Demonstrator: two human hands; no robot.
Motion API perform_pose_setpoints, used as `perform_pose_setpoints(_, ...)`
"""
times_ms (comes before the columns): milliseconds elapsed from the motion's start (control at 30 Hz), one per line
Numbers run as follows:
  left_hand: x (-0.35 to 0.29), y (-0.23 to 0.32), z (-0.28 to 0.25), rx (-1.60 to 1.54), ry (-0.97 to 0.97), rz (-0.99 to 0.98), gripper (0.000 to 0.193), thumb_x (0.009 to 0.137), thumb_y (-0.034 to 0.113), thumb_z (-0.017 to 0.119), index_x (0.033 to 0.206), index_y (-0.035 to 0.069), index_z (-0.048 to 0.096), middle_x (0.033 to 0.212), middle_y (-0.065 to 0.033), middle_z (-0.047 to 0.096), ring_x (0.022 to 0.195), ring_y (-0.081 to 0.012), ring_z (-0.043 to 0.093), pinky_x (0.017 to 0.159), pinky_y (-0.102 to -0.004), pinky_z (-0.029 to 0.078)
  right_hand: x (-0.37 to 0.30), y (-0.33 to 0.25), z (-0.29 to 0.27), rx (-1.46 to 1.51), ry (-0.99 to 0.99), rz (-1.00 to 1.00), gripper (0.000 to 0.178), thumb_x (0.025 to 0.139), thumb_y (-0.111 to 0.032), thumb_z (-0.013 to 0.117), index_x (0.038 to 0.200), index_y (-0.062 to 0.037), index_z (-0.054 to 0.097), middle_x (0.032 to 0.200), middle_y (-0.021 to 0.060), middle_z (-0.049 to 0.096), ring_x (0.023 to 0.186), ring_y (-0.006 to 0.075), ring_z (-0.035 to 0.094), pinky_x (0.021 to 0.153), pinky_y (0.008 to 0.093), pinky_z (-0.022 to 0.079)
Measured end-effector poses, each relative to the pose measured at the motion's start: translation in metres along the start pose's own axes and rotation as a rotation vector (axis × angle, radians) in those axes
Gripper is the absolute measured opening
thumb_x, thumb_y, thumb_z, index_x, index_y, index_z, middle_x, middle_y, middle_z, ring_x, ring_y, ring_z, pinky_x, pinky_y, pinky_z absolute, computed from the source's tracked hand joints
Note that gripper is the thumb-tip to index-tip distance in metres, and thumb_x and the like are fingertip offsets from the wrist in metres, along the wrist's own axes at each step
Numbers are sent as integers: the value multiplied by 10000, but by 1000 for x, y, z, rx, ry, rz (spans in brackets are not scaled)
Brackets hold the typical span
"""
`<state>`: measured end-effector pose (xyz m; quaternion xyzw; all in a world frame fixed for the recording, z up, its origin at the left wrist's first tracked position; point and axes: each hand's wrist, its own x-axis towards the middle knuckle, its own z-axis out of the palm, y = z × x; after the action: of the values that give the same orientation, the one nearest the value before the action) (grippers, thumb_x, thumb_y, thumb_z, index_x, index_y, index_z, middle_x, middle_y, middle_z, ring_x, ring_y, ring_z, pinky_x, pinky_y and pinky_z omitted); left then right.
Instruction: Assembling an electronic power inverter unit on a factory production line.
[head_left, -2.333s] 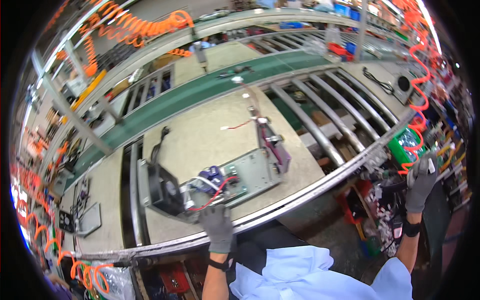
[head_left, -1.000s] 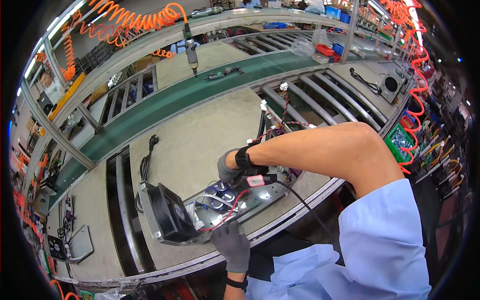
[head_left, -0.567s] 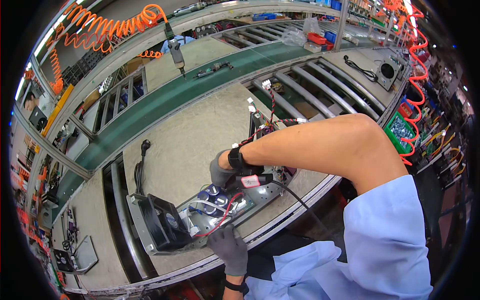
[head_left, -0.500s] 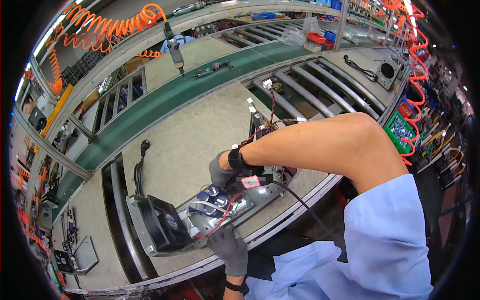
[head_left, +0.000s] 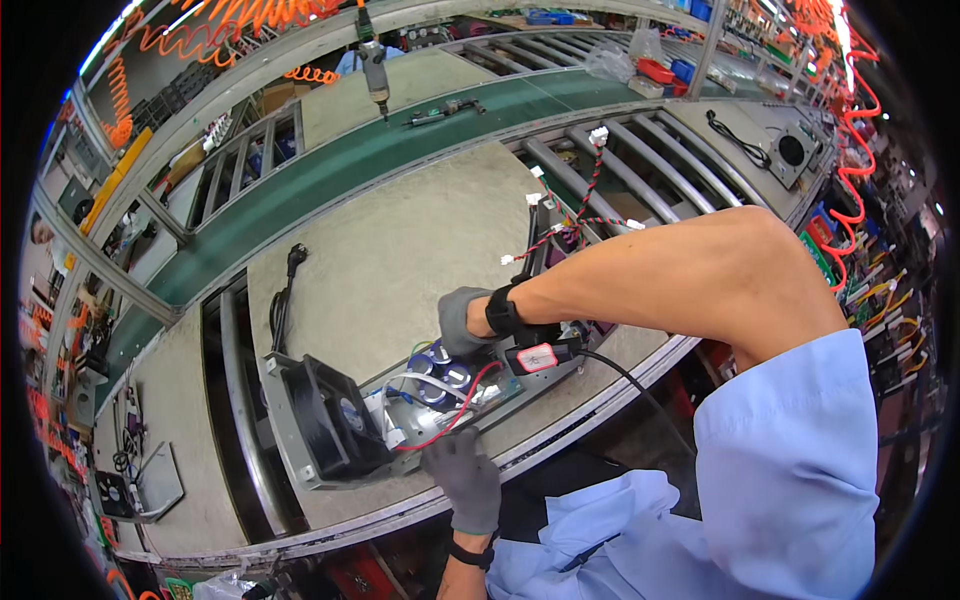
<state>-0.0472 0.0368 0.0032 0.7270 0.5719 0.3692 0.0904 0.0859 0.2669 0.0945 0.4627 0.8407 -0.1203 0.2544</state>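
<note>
A metal chassis lies on the workbench, with a black fan at its left end. Blue capacitors, a red wire and a pale cable sit on a circuit board inside it. My left hand, grey-gloved, has its fingers curled at the chassis's near edge, beside the red wire. My right hand, also gloved, is bent down over the capacitors' right side, its fingertips hidden. From under its wrist sticks out a black corded tool bearing a red-edged label; the tool's front end is hidden.
Wire bundles with white connectors rise behind my right forearm. A black power cord lies at the bench's left. Beyond run metal rollers and a green belt with a tool on it. A pneumatic driver hangs overhead.
The whole view has shifted, moving the bench slightly up and right. The tool's labelled rear has swung a little right and nearer relative to the chassis. Both hands keep nearly their places on the chassis.
</note>
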Motion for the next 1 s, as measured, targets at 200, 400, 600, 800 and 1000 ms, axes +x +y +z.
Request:
perform_pose_setpoints(200, -2, -7, 6, 31, 16, 31, 362, 724, -16, 604, 1054, 96, 704, 972, -113, 564, 1017, -371, 533, 930, -530, 412, 15, 8, -7, -409, -155, -357, 325, 878, -327, 727, 1123, -124, 794, 1103, 139, 779, 1040, 341, 743, 913, 462, 588)
perform_pose_setpoints(400, 0, -8, 10, 96, 73, 74, 325, 749, 17, 621, 1047, 104, 718, 941, -112, 592, 976, -358, 562, 901, -526, 438, 16, 4, -19, -208, -217, -188, 398, 861, -329, 702, 1167, -87, 783, 1109, 179, 771, 1037, 367, 730, 910, 471, 571)
perform_pose_setpoints(600, -9, -7, -1, 46, 71, 159, 296, 884, 99, 668, 1174, 47, 697, 1106, -153, 659, 1071, -379, 593, 983, -517, 465, -45, -12, -46, -159, 246, 12, 267, 794, -203, 749, 1011, -63, 814, 993, 176, 787, 925, 339, 774, 753, 466, 601)
perform_pose_setpoints(800, -31, -3, -9, -53, 288, 90, 384, 866, 81, 716, 1240, 11, 665, 1318, -243, 594, 1215, -441, 576, 1058, -529, 461, -132, -45, -9, 51, 276, 106, 266, 908, -235, 643, 1076, -75, 774, 1063, 185, 779, 975, 363, 770, 809, 494, 611)
perform_pose_setpoints(1000, -18, -1, -21, 139, 196, 91, 663, 875, 118, 699, 1462, -72, 455, 1481, -323, 448, 1379, -525, 444, 1153, -571, 392, -90, -29, 21, 500, 644, 193, 370, 1010, -327, 506, 1039, -40, 738, 981, 243, 743, 981, 439, 718, 883, 513, 559)
